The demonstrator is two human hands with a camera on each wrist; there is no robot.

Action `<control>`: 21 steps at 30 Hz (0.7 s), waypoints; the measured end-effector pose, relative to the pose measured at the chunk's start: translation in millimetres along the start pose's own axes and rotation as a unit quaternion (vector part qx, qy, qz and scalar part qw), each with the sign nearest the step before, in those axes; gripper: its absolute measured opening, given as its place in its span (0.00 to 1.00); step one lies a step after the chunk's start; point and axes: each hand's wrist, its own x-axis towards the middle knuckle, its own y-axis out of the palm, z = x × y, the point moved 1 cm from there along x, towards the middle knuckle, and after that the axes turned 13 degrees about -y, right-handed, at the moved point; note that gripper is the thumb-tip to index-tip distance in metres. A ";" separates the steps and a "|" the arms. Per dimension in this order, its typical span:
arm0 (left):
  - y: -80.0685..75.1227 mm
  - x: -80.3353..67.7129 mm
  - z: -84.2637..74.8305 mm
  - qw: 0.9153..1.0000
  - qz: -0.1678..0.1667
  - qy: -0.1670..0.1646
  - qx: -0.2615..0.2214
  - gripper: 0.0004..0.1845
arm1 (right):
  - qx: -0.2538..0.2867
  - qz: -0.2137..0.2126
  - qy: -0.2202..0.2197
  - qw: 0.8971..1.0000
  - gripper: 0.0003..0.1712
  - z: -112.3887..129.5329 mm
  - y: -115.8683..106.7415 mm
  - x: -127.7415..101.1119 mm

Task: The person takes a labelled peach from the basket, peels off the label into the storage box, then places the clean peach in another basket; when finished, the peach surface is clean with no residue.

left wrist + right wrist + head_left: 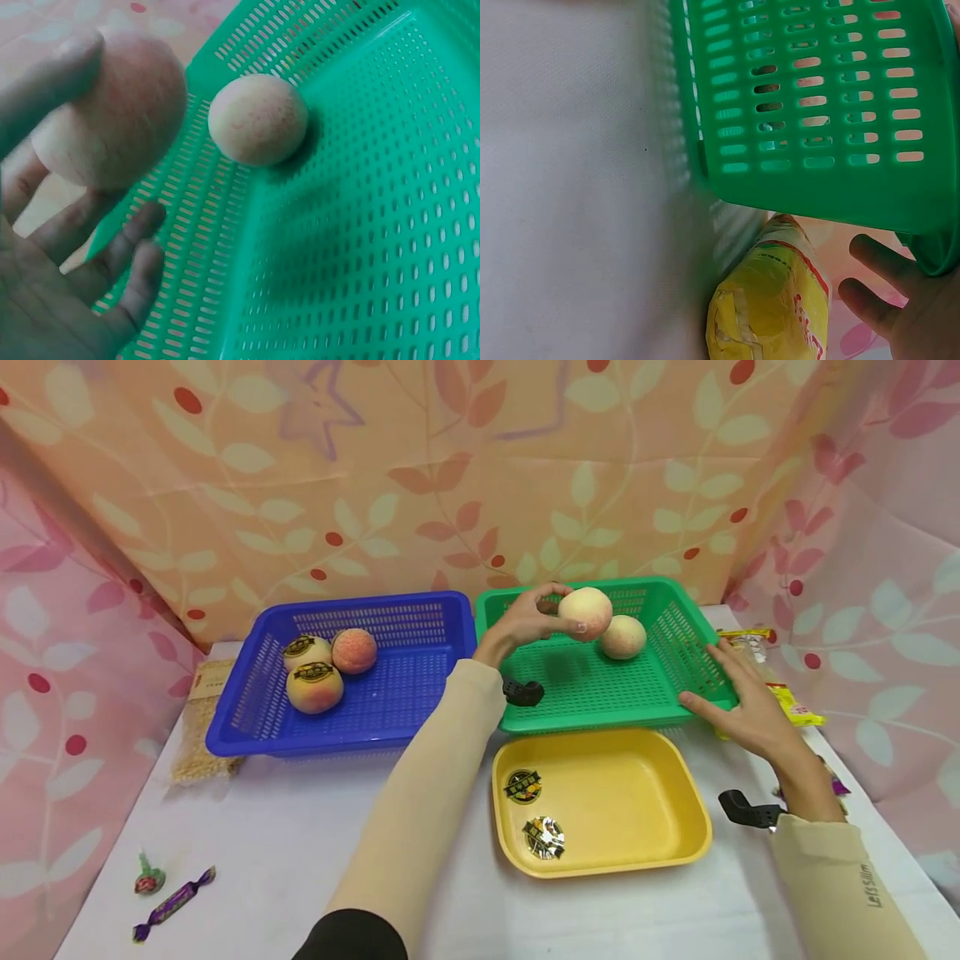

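Note:
My left hand (525, 620) holds a pale peach (585, 612) between thumb and fingers, raised over the green basket (577, 720). In the left wrist view the thumb lies along one side of this peach (124, 112), while the lower fingers spread loosely away from it. A second pale peach (623, 637) sits inside the basket, toward its right part. At the basket's near right corner rests my right hand (757, 714), thumb at the near rim. In the right wrist view two straight, spread fingers (889, 262) reach past the corner, outside the wall.
Left of the green basket stands a blue basket (337, 747) with several peaches, two bearing dark labels. A yellow tray (607, 810) with two stickers lies in front. Yellow packets (795, 706) lie at right. A bag of grains (202, 727) and wrapped candies (172, 906) lie at left.

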 end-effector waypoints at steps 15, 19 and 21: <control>-0.3 22.3 6.8 0.996 0.026 -0.043 0.071 0.31 | 0.000 0.009 0.011 1.000 0.52 -0.1 0.4 -0.7; 2.2 29.1 7.2 0.991 0.060 -0.035 0.117 0.29 | -0.004 0.011 0.011 1.000 0.51 0.8 0.6 -0.9; 2.9 32.4 7.8 0.988 0.069 -0.027 0.134 0.29 | -0.004 0.011 0.009 1.000 0.50 1.7 0.6 0.0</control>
